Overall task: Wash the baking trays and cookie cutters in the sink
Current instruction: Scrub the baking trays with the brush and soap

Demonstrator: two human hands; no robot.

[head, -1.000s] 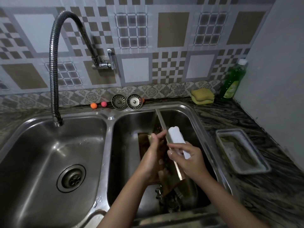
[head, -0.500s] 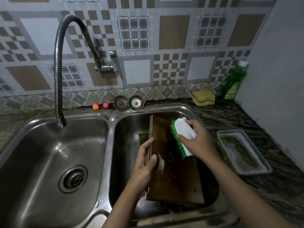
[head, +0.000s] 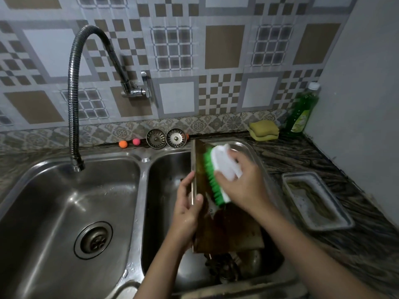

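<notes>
A brown baking tray (head: 228, 231) stands tilted in the right basin of the double sink (head: 138, 169). My left hand (head: 186, 208) grips its left rim, thumb on the inner face. My right hand (head: 241, 184) holds a white scrubbing brush (head: 222, 167) whose green bristles press on the tray's upper face. Dark metal pieces, perhaps cookie cutters (head: 220, 266), lie under the tray at the basin's bottom, mostly hidden.
A dirty grey baking tray (head: 317, 201) lies on the counter to the right. Yellow sponges (head: 263, 130) and a green soap bottle (head: 302, 111) stand at the back right. Two strainers (head: 166, 138) and small balls sit behind the sink. The faucet (head: 73, 104) hangs over the left basin.
The tray has been turned from edge-on to face up toward me. My right hand flipped the brush bristles onto the tray and moved it along the upper part.
</notes>
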